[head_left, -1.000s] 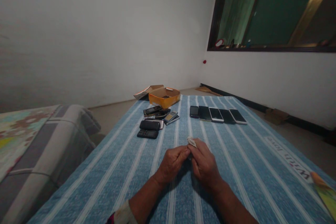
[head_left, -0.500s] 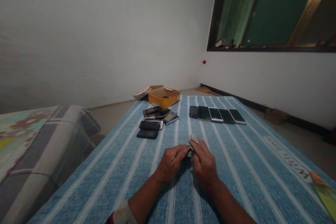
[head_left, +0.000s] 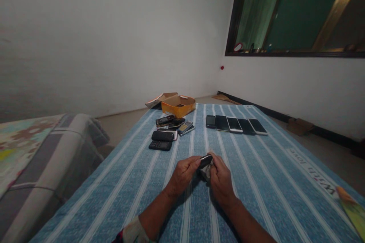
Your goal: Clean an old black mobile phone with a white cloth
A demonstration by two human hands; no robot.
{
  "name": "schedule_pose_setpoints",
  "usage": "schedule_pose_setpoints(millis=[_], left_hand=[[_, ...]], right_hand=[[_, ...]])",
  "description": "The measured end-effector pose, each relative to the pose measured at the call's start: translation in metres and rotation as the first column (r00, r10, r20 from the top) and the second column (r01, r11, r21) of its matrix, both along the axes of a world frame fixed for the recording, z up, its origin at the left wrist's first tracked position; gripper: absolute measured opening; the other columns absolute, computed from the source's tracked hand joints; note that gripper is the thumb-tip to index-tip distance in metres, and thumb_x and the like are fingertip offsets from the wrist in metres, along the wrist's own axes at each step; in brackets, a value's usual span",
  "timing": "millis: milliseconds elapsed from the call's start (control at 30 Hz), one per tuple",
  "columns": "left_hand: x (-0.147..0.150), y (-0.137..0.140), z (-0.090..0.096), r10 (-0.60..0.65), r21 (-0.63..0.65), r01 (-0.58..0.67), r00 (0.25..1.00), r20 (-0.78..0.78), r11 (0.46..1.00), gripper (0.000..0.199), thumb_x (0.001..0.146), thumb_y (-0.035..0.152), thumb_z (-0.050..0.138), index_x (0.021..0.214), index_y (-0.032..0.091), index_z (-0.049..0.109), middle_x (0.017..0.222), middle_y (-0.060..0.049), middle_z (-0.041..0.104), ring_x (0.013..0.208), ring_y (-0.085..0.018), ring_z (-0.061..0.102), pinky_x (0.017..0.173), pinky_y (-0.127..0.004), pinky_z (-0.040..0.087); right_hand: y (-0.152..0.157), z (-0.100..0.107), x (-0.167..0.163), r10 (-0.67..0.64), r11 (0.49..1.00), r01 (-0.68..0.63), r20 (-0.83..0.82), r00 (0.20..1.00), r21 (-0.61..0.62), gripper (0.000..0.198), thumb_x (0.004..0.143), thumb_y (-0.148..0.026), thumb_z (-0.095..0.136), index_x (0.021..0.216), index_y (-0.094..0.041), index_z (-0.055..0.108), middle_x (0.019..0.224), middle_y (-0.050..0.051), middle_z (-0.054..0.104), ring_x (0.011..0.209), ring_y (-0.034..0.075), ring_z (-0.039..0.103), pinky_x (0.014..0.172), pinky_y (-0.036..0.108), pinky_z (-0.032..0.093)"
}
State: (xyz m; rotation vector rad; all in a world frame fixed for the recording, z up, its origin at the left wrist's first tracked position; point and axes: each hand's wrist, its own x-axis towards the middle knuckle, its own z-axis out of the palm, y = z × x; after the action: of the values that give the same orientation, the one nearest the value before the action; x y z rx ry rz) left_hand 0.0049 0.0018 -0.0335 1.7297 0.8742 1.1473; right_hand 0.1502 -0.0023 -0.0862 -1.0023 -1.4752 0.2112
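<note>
Between my two hands is a small dark mobile phone [head_left: 205, 161], tilted just above the striped sheet. My left hand [head_left: 184, 174] is closed on its left end. Fingers of my right hand [head_left: 221, 179] are closed around a pale cloth [head_left: 207, 173], which is pressed against the phone's right end and hangs below it. Part of the phone is hidden by the cloth and fingers. Ahead to the left lies a loose pile of old mobile phones [head_left: 160, 145], some overlapping. To the right, several smartphones [head_left: 234, 124] lie side by side in a row.
An open orange cardboard box [head_left: 176, 111] with dark items inside stands at the far end of the blue striped sheet [head_left: 137, 193]. Left of it is a surface with a grey-striped cover [head_left: 48, 174]. A yellow-green printed item [head_left: 352, 207] lies at the right edge.
The dark phone has turned, so more of its surface shows between my hands. The cloth has shifted lower, below the phone. The phones on the sheet have not moved.
</note>
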Motion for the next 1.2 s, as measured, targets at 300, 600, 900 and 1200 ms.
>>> schedule_pose_setpoints(millis=[300,600,900,1200], left_hand=[[0.005,-0.002,-0.005,-0.084,-0.068,0.085,0.996,0.016,0.994,0.041,0.092,0.042,0.052,0.116,0.014,0.07,0.11,-0.011,0.073,0.105,-0.025,0.064,0.099,-0.037,0.045],[-0.004,0.008,-0.016,-0.128,-0.111,0.124,0.992,-0.024,0.986,0.041,0.091,0.037,0.053,0.122,0.012,0.066,0.102,-0.012,0.072,0.092,-0.022,0.064,0.089,-0.037,0.048],[-0.001,0.007,-0.013,-0.154,-0.09,0.15,0.987,-0.039,0.985,0.036,0.09,0.035,0.056,0.113,0.012,0.07,0.099,-0.009,0.072,0.098,-0.024,0.062,0.094,-0.037,0.044],[-0.005,0.011,-0.018,-0.178,-0.054,0.173,0.979,-0.103,0.983,0.036,0.092,0.033,0.052,0.115,0.012,0.069,0.102,-0.008,0.073,0.098,-0.024,0.063,0.092,-0.035,0.045]], right_hand=[[-0.001,0.012,0.012,-0.102,0.983,0.057,0.258,0.961,0.175,0.045,0.088,-0.006,0.034,0.128,-0.017,0.052,0.112,0.014,0.062,0.105,0.024,0.06,0.087,0.043,0.054],[0.0,0.012,0.008,-0.187,0.957,0.056,0.456,0.87,0.285,0.04,0.091,-0.007,0.035,0.127,-0.016,0.051,0.114,0.017,0.06,0.105,0.026,0.057,0.085,0.044,0.052],[-0.001,0.012,0.005,-0.167,0.971,0.031,0.582,0.796,0.235,0.033,0.092,-0.011,0.036,0.115,-0.014,0.059,0.095,0.012,0.058,0.09,0.026,0.052,0.089,0.048,0.047],[-0.001,0.007,0.003,-0.182,0.971,0.038,0.627,0.757,0.236,0.032,0.092,-0.01,0.038,0.115,-0.012,0.06,0.097,0.013,0.059,0.093,0.026,0.052,0.095,0.051,0.045]])
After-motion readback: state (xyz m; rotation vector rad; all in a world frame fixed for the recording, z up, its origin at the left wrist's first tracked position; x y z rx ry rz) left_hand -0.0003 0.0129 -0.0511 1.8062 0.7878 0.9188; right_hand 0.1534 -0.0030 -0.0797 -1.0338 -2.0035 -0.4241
